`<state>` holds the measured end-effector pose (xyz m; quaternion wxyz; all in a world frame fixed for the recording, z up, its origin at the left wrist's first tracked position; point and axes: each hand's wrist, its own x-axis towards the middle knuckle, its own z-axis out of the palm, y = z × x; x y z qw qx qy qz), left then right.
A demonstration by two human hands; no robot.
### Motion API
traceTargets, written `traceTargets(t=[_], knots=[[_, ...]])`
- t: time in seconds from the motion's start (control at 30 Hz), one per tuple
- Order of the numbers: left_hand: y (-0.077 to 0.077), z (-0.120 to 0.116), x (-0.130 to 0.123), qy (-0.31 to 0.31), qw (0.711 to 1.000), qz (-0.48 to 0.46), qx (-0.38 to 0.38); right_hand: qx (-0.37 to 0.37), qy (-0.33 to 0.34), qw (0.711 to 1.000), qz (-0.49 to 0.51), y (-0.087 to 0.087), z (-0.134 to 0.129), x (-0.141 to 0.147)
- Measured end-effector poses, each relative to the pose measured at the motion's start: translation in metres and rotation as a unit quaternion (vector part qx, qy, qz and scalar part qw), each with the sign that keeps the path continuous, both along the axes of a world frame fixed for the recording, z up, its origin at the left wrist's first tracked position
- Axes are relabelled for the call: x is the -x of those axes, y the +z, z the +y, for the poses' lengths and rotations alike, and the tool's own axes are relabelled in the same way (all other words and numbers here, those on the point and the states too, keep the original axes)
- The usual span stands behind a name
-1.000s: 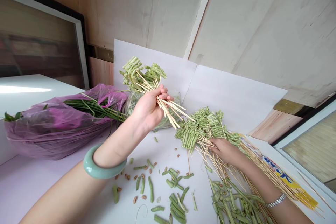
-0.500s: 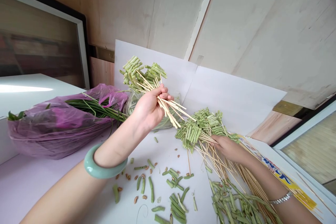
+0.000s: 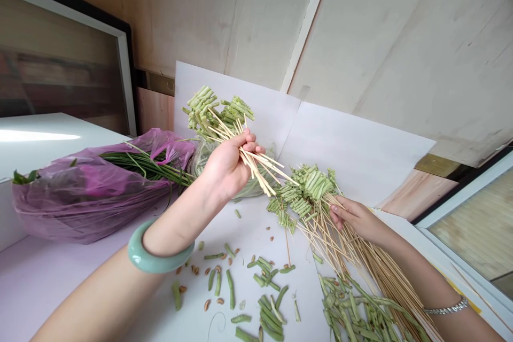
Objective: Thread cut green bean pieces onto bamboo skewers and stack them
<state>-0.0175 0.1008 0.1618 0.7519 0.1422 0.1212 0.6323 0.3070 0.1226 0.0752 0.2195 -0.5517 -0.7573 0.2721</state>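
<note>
My left hand [image 3: 232, 163] is closed round a bundle of wooden skewers [image 3: 260, 168], held up over the table. Rows of cut green bean pieces [image 3: 202, 104] are threaded on the far ends of those skewers. At the right, my right hand [image 3: 352, 216] has its fingers closed on the sticks of some bean skewers [image 3: 316, 184], just below their threaded beans. More bean skewers [image 3: 294, 200] lie beside and under these, their sticks crossing toward the lower right.
A purple plastic bag [image 3: 92, 192] with long green stalks lies at the left. Loose bean pieces [image 3: 270, 315] and brown seeds are scattered in front. At lower right are a pile of beans [image 3: 352, 315] and bare skewers [image 3: 385, 272]. A clear bag [image 3: 252, 187] stands behind my left hand.
My right hand has moved slightly right and lifted the skewers it holds, so their beans sit higher over the pile. My left hand has stayed in place.
</note>
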Motion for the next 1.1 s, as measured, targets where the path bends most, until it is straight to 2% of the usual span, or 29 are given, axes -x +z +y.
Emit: traceTargets(t=[0.2,0.43,0.6,0.73,0.83,0.97,1.1], knots=[[-0.002,0.003,0.000,0.006,1.000,-0.003,-0.012,-0.061,-0.063,0.981,0.174,-0.003,0.005,-0.006],[-0.002,0.002,0.000,0.007,1.000,0.008,-0.009,-0.134,-0.134,0.914,0.358,0.004,-0.005,-0.011],[-0.003,0.004,0.000,-0.005,1.000,0.019,-0.004,-0.160,-0.165,0.873,0.431,0.007,-0.012,-0.020],[-0.003,0.005,-0.001,0.008,1.000,0.007,-0.011,-0.155,-0.193,0.849,0.467,0.007,-0.020,-0.027],[-0.003,0.005,-0.002,0.015,1.000,0.008,-0.010,-0.134,-0.207,0.846,0.473,0.005,-0.032,-0.028],[-0.005,0.004,-0.004,0.012,1.000,0.018,-0.008,-0.101,-0.212,0.862,0.450,0.000,-0.051,-0.027],[-0.006,0.003,-0.006,0.016,1.000,0.008,-0.002,-0.105,-0.221,0.880,0.407,-0.007,-0.048,-0.032]])
